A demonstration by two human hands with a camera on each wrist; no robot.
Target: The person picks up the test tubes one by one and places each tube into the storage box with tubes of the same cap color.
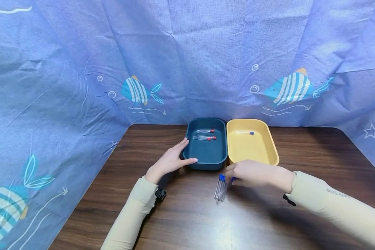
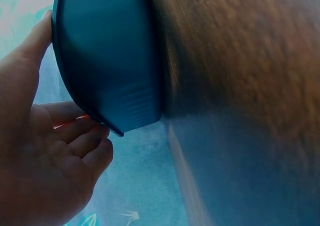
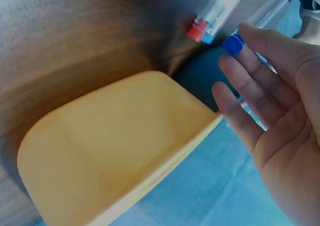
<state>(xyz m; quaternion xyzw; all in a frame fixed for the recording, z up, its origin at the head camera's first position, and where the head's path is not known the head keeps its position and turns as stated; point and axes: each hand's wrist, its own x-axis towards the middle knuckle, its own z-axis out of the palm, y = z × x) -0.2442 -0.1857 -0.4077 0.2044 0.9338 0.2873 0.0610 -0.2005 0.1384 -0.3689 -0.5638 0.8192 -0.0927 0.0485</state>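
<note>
My left hand (image 1: 172, 158) rests at the left rim of the dark blue bin (image 1: 207, 162), thumb at the near corner and extended fingers along the side. In the left wrist view, the fingertips touch the bin's rim (image 2: 80, 98). My right hand (image 1: 250, 173) is in front of the yellow bin (image 1: 253, 149). Its thumb and index finger pinch a blue-capped test tube (image 3: 234, 44) near the cap. Beside it lie clear test tubes (image 1: 219, 189) with blue caps; the right wrist view also shows a red cap (image 3: 196, 29) among them.
Several red-capped tubes (image 1: 203, 138) lie inside the dark blue bin. One blue-capped tube (image 1: 244, 132) lies in the yellow bin. The bins stand side by side at the back of the wooden table (image 1: 187, 215), before a blue fish-print cloth (image 1: 206, 62).
</note>
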